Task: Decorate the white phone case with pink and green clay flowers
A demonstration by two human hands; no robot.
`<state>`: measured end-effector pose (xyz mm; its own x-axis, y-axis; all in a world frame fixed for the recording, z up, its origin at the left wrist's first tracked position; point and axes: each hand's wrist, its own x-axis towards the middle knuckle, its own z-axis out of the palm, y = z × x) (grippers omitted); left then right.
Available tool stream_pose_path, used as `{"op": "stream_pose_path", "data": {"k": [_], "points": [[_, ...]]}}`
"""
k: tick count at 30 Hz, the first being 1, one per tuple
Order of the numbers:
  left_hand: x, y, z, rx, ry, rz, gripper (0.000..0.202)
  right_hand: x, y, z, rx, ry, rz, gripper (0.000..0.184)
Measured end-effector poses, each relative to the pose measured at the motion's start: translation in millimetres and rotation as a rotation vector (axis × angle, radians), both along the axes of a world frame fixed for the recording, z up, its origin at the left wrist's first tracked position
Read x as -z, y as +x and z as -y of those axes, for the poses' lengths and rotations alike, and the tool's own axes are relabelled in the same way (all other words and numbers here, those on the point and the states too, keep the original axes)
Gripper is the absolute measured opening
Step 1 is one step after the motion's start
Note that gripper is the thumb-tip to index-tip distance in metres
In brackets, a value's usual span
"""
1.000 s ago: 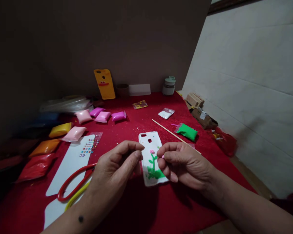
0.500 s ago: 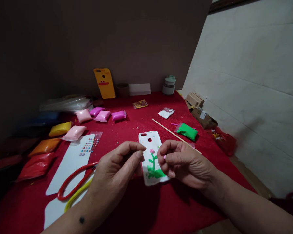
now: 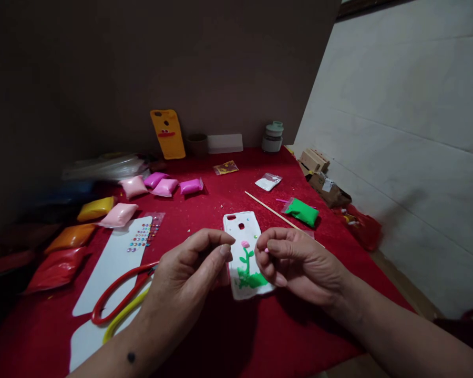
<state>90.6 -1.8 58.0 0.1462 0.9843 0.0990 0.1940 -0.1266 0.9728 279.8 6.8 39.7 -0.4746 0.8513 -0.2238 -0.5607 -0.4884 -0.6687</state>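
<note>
one pink bit [image 3: 266,250] pinched in the right hand [image 3: 301,261], at the flower [image 3: 245,244]'s three o'clock, likely wants light pressure; left hand [image 3: 191,268] half-curled, hold unclear.

A craft corner indoors, shown by coloured packets [image 3: 165,187], gems [image 3: 144,237] and scissors [image 3: 130,297] on a red-covered table [image 3: 228,191].

1. Your left hand [image 3: 185,273] is ungloved; the thumbnail [image 3: 224,251] is short and rounded.
2. Your left forearm [image 3: 106,362] is bare as far as you can see it, and carries one small, round, dark spot [image 3: 131,357] near the wrist. You cannot tell whether it is raised or flat.
3. Your right hand [image 3: 299,260] is ungloved, with creases across the thumb.
4. Your right forearm [image 3: 402,328] is bare up to the picture's edge.
</note>
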Motion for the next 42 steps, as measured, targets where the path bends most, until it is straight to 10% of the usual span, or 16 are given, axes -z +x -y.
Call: {"op": "stream_pose_path", "data": {"k": [42], "points": [[3.2,1.3,1.8,0.023,-0.088,0.032,0.011,2.5,-0.3,0.2,0.026,-0.029,-0.003,0.016]]}}
